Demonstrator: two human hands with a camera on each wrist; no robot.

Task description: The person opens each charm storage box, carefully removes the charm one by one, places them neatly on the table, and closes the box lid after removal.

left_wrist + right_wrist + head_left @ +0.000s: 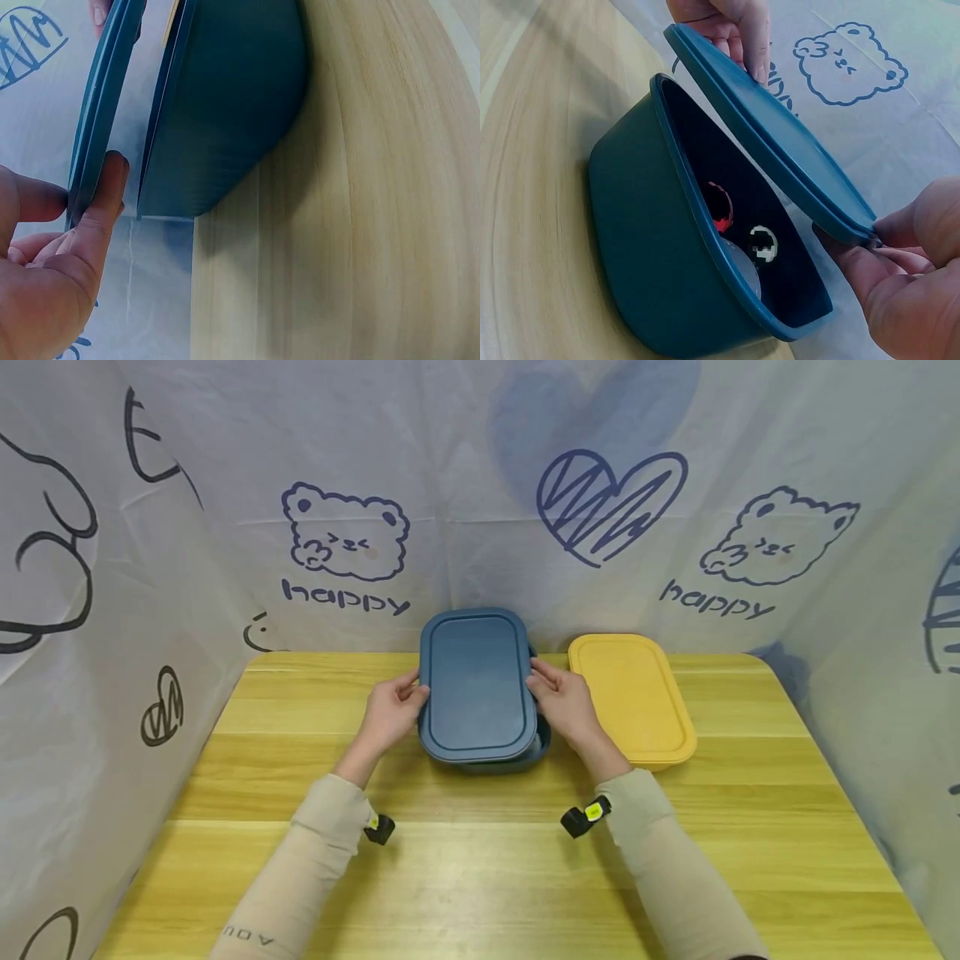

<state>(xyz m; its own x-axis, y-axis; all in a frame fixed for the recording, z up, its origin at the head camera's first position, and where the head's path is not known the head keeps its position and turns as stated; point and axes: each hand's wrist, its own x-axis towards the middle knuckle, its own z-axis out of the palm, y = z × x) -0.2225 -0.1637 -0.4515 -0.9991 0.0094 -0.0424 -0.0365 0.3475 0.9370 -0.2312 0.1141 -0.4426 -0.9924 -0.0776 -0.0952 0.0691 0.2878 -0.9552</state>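
Observation:
A dark blue rectangular lid [476, 685] is held above a matching blue box [649, 240], with a gap between lid and rim. My left hand [392, 710] pinches the lid's left edge between thumb and fingers. At the opposite edge, my right hand [566, 706] pinches it the same way. Through the gap in the right wrist view, a pale rounded item [742, 271] shows inside the box, along with a red patch [721, 223] and a round black-and-white mark [763, 244]. What these belong to is unclear.
A yellow lidded box [633, 697] stands just right of the blue one, close to my right hand. Both boxes are near the back edge of the wooden table [480, 877]. A printed white cloth [480, 552] hangs behind and at both sides.

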